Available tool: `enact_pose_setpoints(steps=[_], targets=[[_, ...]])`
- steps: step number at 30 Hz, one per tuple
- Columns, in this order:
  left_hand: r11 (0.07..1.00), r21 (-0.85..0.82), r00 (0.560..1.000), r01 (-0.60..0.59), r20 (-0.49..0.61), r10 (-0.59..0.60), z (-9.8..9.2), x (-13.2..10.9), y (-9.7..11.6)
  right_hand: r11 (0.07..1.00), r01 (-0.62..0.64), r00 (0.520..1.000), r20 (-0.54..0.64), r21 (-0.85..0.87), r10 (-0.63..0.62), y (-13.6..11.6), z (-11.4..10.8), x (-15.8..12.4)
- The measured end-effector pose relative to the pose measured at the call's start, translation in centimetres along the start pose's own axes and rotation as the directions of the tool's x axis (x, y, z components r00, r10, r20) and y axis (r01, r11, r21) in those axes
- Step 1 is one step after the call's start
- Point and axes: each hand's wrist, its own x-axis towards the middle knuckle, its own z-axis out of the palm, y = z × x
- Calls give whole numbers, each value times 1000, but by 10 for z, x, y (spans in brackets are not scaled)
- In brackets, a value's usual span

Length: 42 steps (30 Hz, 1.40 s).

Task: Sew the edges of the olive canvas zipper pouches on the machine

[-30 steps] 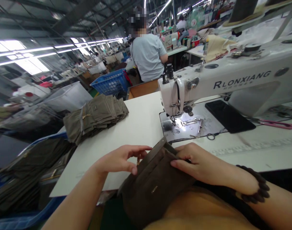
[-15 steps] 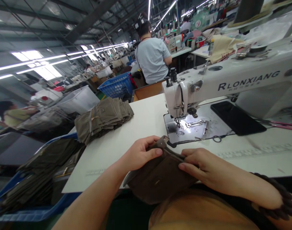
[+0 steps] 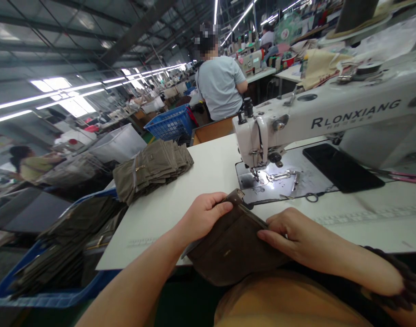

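Note:
A dark brown fabric piece (image 3: 233, 247) lies over the front edge of the white table (image 3: 201, 181). My left hand (image 3: 202, 217) is closed on its upper left corner, thumb on top. My right hand (image 3: 293, 234) grips its upper right edge, fingers curled over the fabric; a dark bead bracelet (image 3: 397, 284) is on that wrist. Just beyond the fabric stands the white sewing machine (image 3: 330, 116), with its needle and presser foot (image 3: 258, 170) over the lit metal plate (image 3: 279, 181).
A stack of olive fabric pieces (image 3: 151, 168) lies on the table's left. A blue crate (image 3: 54, 263) of more pieces stands at lower left. A black phone (image 3: 342, 167) and pink-handled scissors (image 3: 405, 177) lie by the machine. A person in a grey shirt (image 3: 219, 86) sits beyond.
My left hand went from hovering with spread fingers to gripping the fabric's upper left corner. The fabric was gathered and shifted a little toward the machine. The view drifted left.

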Motion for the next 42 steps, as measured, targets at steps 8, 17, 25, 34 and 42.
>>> enact_pose_setpoints(steps=[8, 17, 25, 34, 42], targets=[[992, 122, 994, -44, -92, 56, 5, 3, 1, 997, -39, 999, -7, 60, 40, 2, 4, 2], [969, 237, 990, -63, -110, 91, 1, 7, -2, 972, -15, 998, -50, 234, 28, 6, 13, 6], [967, 249, 996, -60, -50, 75, -7, 8, -4, 951, 23, 981, -190, 309, 38, 7, 10, 8], [933, 338, 991, -123, -1, 131, -6, 15, -6, 834, -80, 997, 29, 546, 77, 9, 10, 16], [906, 399, 990, -142, 67, 126, -1, 49, -21, 966, 255, 962, -86, -38, -258, 33, 0, 13]])
